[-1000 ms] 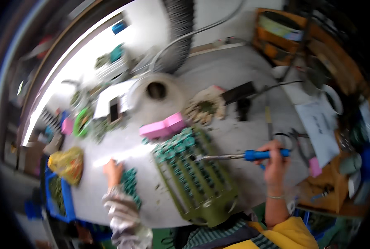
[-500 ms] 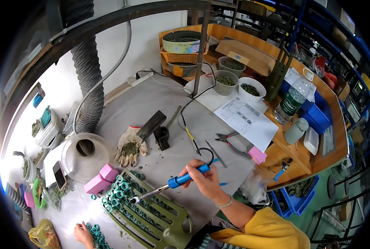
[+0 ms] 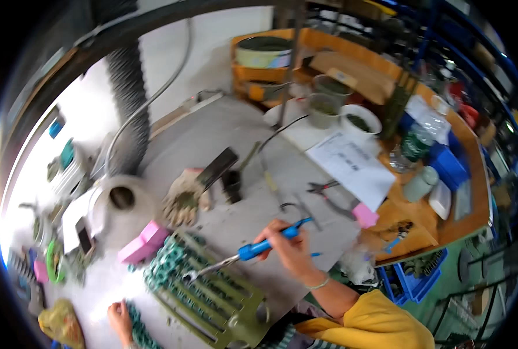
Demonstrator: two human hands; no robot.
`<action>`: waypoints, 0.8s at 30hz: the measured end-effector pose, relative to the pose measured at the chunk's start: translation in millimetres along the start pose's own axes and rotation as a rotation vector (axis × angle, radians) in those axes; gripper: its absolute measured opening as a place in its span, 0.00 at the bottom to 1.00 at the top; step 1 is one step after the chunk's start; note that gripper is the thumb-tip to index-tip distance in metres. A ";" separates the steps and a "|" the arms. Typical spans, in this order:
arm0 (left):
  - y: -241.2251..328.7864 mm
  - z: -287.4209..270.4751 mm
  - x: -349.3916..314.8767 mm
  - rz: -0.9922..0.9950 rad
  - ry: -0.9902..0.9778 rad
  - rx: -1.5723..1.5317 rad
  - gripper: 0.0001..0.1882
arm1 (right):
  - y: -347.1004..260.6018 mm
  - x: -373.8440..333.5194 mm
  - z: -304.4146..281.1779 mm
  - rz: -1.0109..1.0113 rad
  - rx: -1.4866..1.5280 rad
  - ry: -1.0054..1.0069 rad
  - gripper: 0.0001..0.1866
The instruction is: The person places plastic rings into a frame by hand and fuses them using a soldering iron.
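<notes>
My right hand [image 3: 288, 251] is wrapped round the blue handle of a soldering iron [image 3: 252, 251], which has a metal shaft. Its tip is over an olive-green slatted plastic part [image 3: 248, 308], close to the slats. Many small teal rings [image 3: 168, 264] are heaped on the slats at the part's far left end, with more spread along them. At the lower left, my left hand [image 3: 120, 321] rests on the table beside a smaller pile of teal rings [image 3: 141, 333]. Its fingers are bent but blurred, so whether they hold a ring cannot be made out.
Pink blocks [image 3: 145, 241] stand beside the rings. Beyond lie a soiled glove [image 3: 183, 200], a dark metal tool [image 3: 218, 168] and pliers [image 3: 331, 200]. A clear funnel-shaped hood [image 3: 134, 224] sits under a ribbed duct [image 3: 130, 104]. Papers [image 3: 352, 166], tubs [image 3: 360, 122] and a water bottle [image 3: 417, 142] occupy the right side.
The whole view has shifted slightly and become blurred. My right hand still holds the soldering iron over the slats. My left hand appears a little higher, still beside the small ring pile.
</notes>
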State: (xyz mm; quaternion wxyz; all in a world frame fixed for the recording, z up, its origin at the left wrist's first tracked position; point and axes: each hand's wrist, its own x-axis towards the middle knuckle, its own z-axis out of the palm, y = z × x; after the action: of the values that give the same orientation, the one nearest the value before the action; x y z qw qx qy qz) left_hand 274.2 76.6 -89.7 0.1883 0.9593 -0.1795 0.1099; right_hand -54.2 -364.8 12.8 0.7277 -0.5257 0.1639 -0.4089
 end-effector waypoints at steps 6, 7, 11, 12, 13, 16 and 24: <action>63.5 -3.1 1.6 0.050 -0.203 -0.157 0.15 | -5.2 -6.1 -9.4 -0.059 -0.140 0.101 0.13; 53.3 -4.3 -0.9 0.100 -0.156 -0.201 0.14 | -6.3 -6.2 -1.1 -0.041 -0.114 0.119 0.14; 57.6 -9.2 -1.2 -0.102 -0.016 -0.245 0.12 | -3.2 -1.6 7.1 -0.084 -0.131 0.131 0.17; 61.1 -12.8 -2.8 -0.131 0.010 -0.267 0.12 | -2.0 -1.5 8.3 -0.076 -0.118 0.117 0.17; 69.2 -18.5 -4.6 -0.133 0.002 -0.275 0.11 | -1.4 -2.2 10.3 -0.067 -0.123 0.128 0.17; 90.2 -20.2 -10.0 -0.139 -0.044 -0.144 0.15 | -0.8 -4.1 12.2 -0.062 -0.134 0.133 0.18; 115.3 -13.1 -35.4 0.234 0.066 0.120 0.12 | -0.2 -7.3 20.3 -0.048 -0.159 0.087 0.18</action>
State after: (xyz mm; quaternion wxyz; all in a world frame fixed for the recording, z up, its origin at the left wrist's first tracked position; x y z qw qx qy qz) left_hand 195.6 -7.1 -50.6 0.1225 0.9372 -0.2768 0.1733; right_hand -45.2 -346.4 19.6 0.6658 -0.5674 0.2146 -0.4344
